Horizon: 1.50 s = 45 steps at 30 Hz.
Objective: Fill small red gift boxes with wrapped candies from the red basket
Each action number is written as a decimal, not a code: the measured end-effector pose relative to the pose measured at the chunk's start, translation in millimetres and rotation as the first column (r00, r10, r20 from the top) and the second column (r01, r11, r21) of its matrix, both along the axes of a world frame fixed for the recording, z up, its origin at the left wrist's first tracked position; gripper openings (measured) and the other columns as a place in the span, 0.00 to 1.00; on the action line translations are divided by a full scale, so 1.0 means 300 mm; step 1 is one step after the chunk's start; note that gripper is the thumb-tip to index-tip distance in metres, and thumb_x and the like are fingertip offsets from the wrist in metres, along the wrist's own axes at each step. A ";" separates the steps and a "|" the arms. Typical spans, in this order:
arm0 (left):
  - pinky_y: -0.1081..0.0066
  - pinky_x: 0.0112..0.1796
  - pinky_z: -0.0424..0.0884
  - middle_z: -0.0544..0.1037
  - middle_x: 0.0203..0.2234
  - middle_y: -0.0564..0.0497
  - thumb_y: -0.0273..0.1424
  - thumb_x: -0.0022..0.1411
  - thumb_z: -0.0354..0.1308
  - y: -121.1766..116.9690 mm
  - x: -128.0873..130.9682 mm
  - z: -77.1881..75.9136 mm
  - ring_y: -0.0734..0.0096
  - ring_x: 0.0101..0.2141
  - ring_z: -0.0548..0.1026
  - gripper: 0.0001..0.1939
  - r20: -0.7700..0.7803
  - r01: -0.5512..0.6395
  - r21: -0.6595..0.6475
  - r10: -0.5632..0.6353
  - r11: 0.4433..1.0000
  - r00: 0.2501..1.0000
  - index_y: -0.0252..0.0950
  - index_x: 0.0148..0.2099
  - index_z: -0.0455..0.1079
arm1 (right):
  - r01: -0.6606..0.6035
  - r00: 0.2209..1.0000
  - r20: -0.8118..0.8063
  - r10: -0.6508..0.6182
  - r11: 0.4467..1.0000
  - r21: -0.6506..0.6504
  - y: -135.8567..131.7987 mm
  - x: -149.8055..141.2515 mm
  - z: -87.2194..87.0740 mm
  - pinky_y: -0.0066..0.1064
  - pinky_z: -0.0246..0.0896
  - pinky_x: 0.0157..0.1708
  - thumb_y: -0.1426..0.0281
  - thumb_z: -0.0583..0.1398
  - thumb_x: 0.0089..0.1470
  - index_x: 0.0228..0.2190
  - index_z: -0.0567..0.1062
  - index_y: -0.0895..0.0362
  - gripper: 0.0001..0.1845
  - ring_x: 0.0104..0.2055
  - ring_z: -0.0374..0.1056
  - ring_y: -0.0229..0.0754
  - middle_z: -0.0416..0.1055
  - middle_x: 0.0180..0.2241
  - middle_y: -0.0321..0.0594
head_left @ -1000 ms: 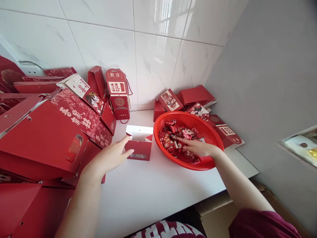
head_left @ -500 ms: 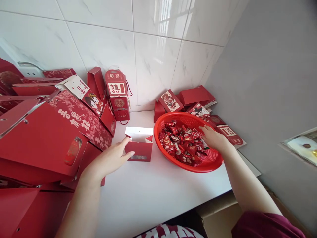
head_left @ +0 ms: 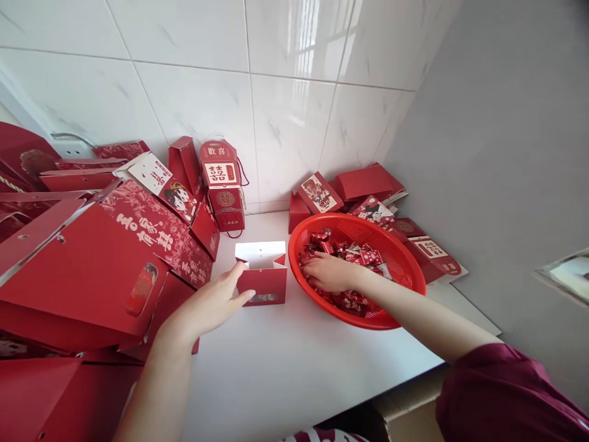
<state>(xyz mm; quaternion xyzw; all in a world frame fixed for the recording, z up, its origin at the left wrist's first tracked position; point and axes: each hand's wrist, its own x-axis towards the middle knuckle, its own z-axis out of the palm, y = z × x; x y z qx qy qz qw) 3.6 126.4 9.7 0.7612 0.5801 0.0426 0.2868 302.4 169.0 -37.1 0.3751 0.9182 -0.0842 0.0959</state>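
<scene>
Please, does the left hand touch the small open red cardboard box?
Touching. In the head view, the left hand lays its forefinger on the top corner of the open red cardboard box, thumb against its front.

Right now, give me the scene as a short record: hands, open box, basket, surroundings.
left hand: at the open box's left end, thumb against its front
right hand: fingers down among the wrapped sweets, grip hidden
open box: upright on the table, left of basket
basket: red, holds sweets
far left: piled red boxes
behind basket: more boxes
</scene>
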 end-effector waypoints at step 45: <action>0.62 0.47 0.67 0.72 0.52 0.42 0.49 0.63 0.47 0.012 -0.002 -0.013 0.53 0.52 0.71 0.34 -0.011 0.026 0.008 -0.026 1.000 1.000 0.42 0.68 0.49 | 0.271 0.820 -0.406 -0.404 0.898 -0.346 0.153 0.299 -0.129 0.39 0.49 0.63 0.59 0.62 0.52 0.59 0.65 0.46 0.32 0.63 0.56 0.49 0.59 0.62 0.35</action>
